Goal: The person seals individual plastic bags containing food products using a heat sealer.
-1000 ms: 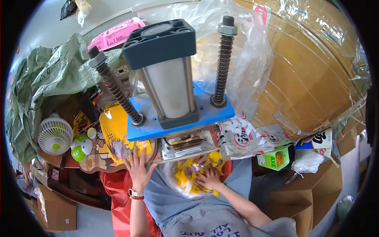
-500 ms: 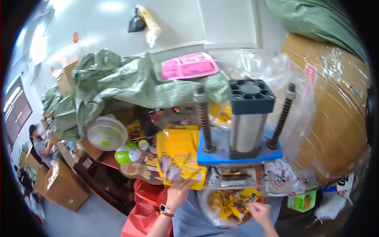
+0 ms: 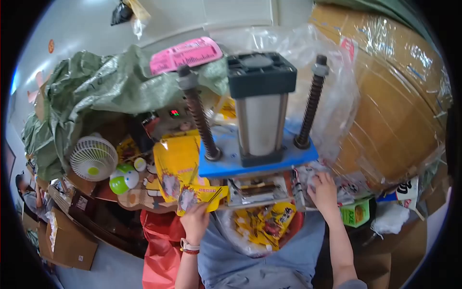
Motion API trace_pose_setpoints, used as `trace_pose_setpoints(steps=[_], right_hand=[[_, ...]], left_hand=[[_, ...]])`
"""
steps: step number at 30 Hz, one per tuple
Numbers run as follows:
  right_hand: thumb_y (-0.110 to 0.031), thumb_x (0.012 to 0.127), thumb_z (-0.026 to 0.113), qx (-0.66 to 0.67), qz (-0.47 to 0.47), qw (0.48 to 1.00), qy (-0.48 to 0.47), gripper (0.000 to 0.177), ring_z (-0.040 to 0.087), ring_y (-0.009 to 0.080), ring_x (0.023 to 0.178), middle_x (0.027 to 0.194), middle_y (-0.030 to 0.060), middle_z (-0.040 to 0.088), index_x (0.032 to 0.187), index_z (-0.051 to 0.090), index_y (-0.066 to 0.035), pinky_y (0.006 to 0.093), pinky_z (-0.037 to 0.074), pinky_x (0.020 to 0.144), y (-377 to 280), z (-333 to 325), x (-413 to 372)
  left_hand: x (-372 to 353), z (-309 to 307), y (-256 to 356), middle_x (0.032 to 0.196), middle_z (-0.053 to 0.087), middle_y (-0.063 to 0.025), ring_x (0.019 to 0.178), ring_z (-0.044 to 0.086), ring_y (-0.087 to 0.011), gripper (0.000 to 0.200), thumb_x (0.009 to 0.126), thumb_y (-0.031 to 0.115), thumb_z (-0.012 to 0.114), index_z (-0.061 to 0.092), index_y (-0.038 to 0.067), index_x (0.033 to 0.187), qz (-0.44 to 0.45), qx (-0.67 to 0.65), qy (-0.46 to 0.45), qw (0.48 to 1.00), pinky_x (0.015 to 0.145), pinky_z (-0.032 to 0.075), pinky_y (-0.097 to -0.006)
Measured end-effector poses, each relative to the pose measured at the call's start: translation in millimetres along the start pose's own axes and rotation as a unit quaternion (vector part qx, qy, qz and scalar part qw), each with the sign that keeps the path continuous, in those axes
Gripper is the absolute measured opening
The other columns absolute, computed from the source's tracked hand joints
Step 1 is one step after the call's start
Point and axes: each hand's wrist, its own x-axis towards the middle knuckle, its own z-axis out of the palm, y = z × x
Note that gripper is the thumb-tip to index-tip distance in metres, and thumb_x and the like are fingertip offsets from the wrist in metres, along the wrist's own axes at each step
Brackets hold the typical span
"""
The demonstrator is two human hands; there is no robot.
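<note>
A yellow printed pouch (image 3: 208, 193) is pinched in my left hand (image 3: 195, 222), fingers closed on its lower edge. More yellow pouches (image 3: 175, 161) lie flat just behind it. My right hand (image 3: 324, 193) reaches to the right of the press, fingers apart and bent down onto white printed plastic bags (image 3: 304, 179); the fingertips are partly hidden. Between my hands stands a press with a metal cylinder (image 3: 262, 125) over a blue plate (image 3: 226, 164). A bowl (image 3: 226, 230) lined with clear plastic sits at my lap, with yellow packets (image 3: 264, 224) in it.
A small white fan (image 3: 94, 158) and a green-and-white round object (image 3: 123, 179) stand at left. Green sheeting (image 3: 96, 96) hangs behind. A large plastic-wrapped cardboard box (image 3: 394, 130) fills the right. A red bag (image 3: 163, 245) hangs by my left arm. Another person (image 3: 31, 195) is at far left.
My right hand has left the bowl and moved up and right to the white bags. My left hand now lifts a yellow pouch off the others. The view has shifted right.
</note>
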Motion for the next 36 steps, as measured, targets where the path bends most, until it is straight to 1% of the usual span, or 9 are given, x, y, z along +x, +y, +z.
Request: trace_pose_setpoints(steps=[6,11,17,20,23,28,32,35,36], right_hand=[[0.001,0.075,0.071,0.420,-0.059,0.896,0.133,0.029,0.067,0.0244,0.082,0.090,0.0123,0.066,0.102,0.062,-0.002,0.0333,0.055,0.075,-72,-62,-51],[-0.003,0.077,0.074,0.382,-0.249,0.889,0.030,0.028,0.069,0.0297,0.105,0.112,0.0118,0.070,0.102,0.062,-0.003,0.0456,0.051,0.097,-120,-32,-53],[-0.012,0.083,0.074,0.443,-0.204,0.873,-0.028,0.038,0.063,0.0259,0.119,0.116,0.0044,0.071,0.118,0.060,-0.008,0.0464,0.036,0.109,-116,-56,-52],[-0.015,0.080,0.078,0.390,-0.086,0.916,-0.044,0.045,0.062,0.0305,0.118,0.117,0.0099,0.069,0.121,0.061,-0.007,0.0438,0.040,0.106,-107,-47,-45],[-0.016,0.084,0.074,0.360,0.060,0.931,0.006,0.046,0.058,0.0337,0.115,0.121,0.0157,0.063,0.126,0.059,-0.003,0.0422,0.041,0.103,-77,-55,-40],[-0.020,0.095,0.058,0.030,0.073,0.991,0.107,0.026,0.057,0.0341,0.101,0.109,0.0160,0.064,0.112,0.064,-0.001,0.0436,0.038,0.097,-38,-32,-23],[-0.017,0.095,0.056,-0.005,0.055,0.997,-0.046,0.019,0.056,0.0351,0.098,0.103,0.0142,0.062,0.103,0.064,-0.001,0.0435,0.039,0.097,-25,-11,-45],[-0.012,0.095,0.058,0.145,0.029,0.985,-0.087,0.018,0.057,0.0351,0.100,0.101,0.0159,0.062,0.107,0.062,0.000,0.0416,0.043,0.095,-32,-26,-51],[-0.010,0.093,0.060,0.194,0.042,0.977,-0.080,0.019,0.058,0.0339,0.101,0.102,0.0162,0.063,0.109,0.061,0.000,0.0394,0.045,0.093,-31,-32,-51]], left_hand=[[-27,-34,72,0.093,0.071,-0.0122,0.093,0.069,-0.0287,0.027,0.067,-0.009,0.070,0.072,0.001,0.092,0.018,-0.142,0.047,0.989,0.084,0.053,-0.0364],[-33,-47,111,0.092,0.071,-0.0091,0.094,0.069,-0.0280,0.030,0.064,-0.010,0.066,0.072,0.003,0.091,0.089,-0.126,0.000,0.988,0.082,0.054,-0.0366],[-29,-44,111,0.085,0.074,-0.0090,0.072,0.072,-0.0237,0.018,0.074,0.005,0.076,0.076,0.006,0.092,0.134,-0.259,-0.061,0.955,0.066,0.056,-0.0311],[-45,8,95,0.077,0.074,-0.0073,0.063,0.067,-0.0133,0.015,0.088,0.014,0.074,0.075,0.000,0.095,-0.083,-0.323,-0.202,0.921,0.059,0.050,-0.0254],[-33,46,98,0.085,0.073,-0.0003,0.073,0.060,-0.0035,0.020,0.093,0.017,0.071,0.074,-0.001,0.098,-0.276,-0.524,-0.158,0.790,0.062,0.049,-0.0228],[33,60,96,0.097,0.073,-0.0098,0.080,0.067,-0.0115,0.023,0.091,0.011,0.069,0.070,-0.007,0.105,-0.393,-0.645,-0.139,0.641,0.072,0.053,-0.0248],[36,63,94,0.101,0.072,-0.0088,0.086,0.066,-0.0116,0.021,0.092,0.011,0.068,0.070,-0.006,0.105,-0.384,-0.643,-0.151,0.645,0.074,0.052,-0.0261],[42,45,60,0.114,0.069,-0.0131,0.095,0.065,-0.0196,0.043,0.090,0.022,0.071,0.061,-0.001,0.124,-0.317,-0.410,-0.208,0.830,0.084,0.050,-0.0332],[50,36,43,0.125,0.062,-0.0156,0.108,0.061,-0.0257,0.056,0.088,0.028,0.073,0.054,0.000,0.132,-0.230,-0.297,-0.097,0.922,0.094,0.045,-0.0392]])
